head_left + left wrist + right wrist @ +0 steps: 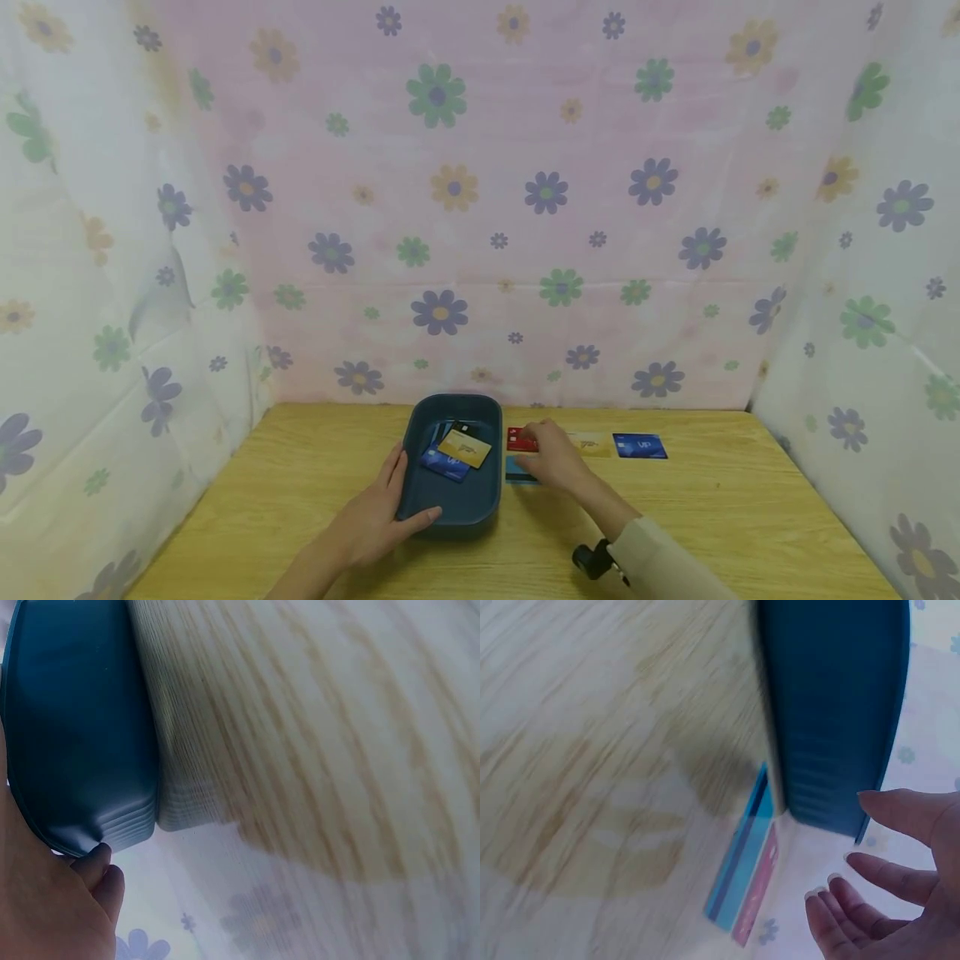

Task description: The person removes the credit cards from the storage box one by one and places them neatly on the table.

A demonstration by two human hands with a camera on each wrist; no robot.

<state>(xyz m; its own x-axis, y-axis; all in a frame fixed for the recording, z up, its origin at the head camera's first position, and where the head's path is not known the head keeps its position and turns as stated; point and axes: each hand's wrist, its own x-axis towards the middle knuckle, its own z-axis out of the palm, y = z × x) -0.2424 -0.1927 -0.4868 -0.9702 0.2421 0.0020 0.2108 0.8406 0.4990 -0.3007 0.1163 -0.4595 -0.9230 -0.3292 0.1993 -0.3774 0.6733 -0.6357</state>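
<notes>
A dark blue plastic bin (450,508) stands on the table with several bank cards in it, a gold card (465,448) lying on top of a blue card (445,465). My left hand (367,517) grips the bin's left side, thumb over the near rim and fingers along the outer wall. To the right of the bin, my right hand (553,454) hovers above a red card (517,439) and a light blue card with a dark stripe (517,471). In the right wrist view its fingers (855,907) are loosely bent and apart, with nothing between them.
Farther right on the table (720,500) lie another gold card (596,444) and a blue card marked VIP (640,446). A flowered cloth (495,250) hangs behind the table and along both sides. Near my right sleeve (660,558) is a black device (592,561).
</notes>
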